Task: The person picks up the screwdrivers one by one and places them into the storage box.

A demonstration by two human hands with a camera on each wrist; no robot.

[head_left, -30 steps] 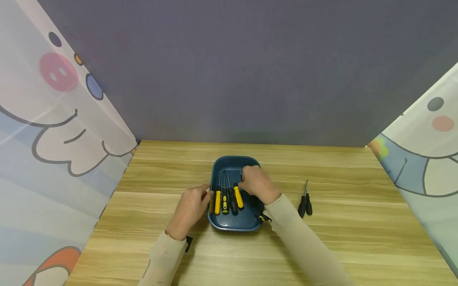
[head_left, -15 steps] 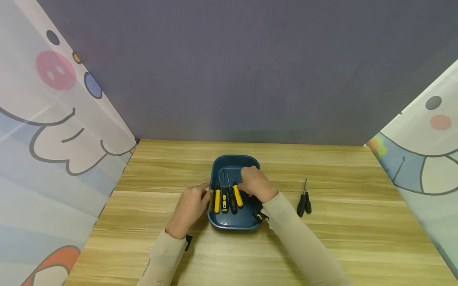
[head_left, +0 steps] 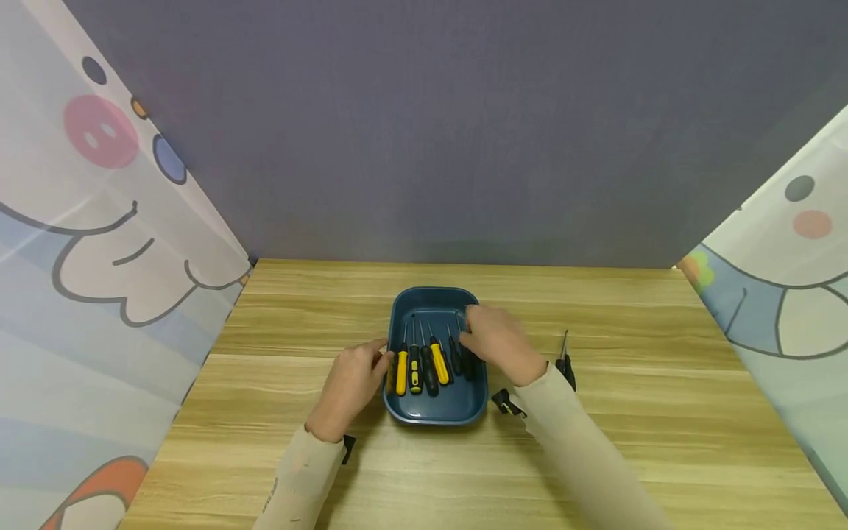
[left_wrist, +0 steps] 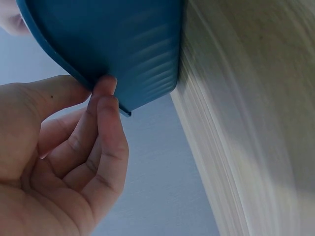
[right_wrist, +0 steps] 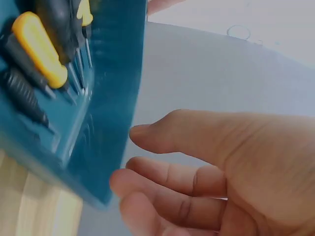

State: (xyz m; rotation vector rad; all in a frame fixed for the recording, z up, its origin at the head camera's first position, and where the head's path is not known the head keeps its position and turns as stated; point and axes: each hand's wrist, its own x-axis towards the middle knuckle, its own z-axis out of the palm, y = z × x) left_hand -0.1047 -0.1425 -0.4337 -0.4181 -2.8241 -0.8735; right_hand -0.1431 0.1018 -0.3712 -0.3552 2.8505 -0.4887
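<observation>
A dark blue tray point(head_left: 433, 422) holds several screwdrivers in a row, with tips toward the far end. Among them are a yellow-handled screwdriver point(head_left: 402, 373), a black-and-yellow one point(head_left: 415, 372) and a thick black one point(head_left: 429, 374). Black-handled screwdrivers point(head_left: 455, 359) lie at the row's right. At the tray's left rim my left hand point(head_left: 349, 383) pinches the edge between thumb and fingers, as the left wrist view shows. My right hand point(head_left: 503, 344) is by the right rim, its fingers loosely bent and parted from the thumb, holding nothing in the right wrist view point(right_wrist: 192, 167).
Two black-handled screwdrivers point(head_left: 570, 374) lie on the wooden table point(head_left: 662, 412) to the right of the tray, partly behind the right sleeve point(head_left: 563, 427). A grey wall point(head_left: 464, 147) rises at the table's back edge, and printed curtains point(head_left: 165, 258) flank the sides.
My right hand has moved from inside the tray rightward to its rim, uncovering black screwdrivers in the row. The right sleeve now partly covers the two on the table. My left hand stays put.
</observation>
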